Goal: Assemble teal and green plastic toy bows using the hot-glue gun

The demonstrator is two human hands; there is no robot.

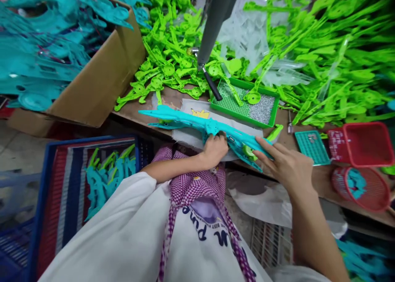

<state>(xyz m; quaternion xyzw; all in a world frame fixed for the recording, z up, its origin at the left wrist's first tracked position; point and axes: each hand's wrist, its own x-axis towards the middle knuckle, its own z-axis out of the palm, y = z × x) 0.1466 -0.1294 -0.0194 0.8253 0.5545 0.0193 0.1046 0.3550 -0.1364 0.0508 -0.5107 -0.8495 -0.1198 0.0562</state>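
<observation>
A long turquoise plastic piece (185,118), shaped somewhat like a toy bow, lies crosswise over a cloth (197,105) at the table's front edge. A bright green round part (248,152) shows in its right end. My left hand (215,149) is closed around its middle, fingers curled over the lower edge. At the right end my right hand (285,160) pinches the piece between thumb and fingers. Just behind it stands a green tray (247,116) with small silvery metal pieces (262,109) and green plastic parts in it.
Heaped green plastic parts (173,64) cover the back. A grey post with a black handle (212,84) rises amid them. At left stand a cardboard box (98,76) of turquoise parts and a blue crate (46,191). Red baskets (370,144) and a teal tray (312,147) sit right.
</observation>
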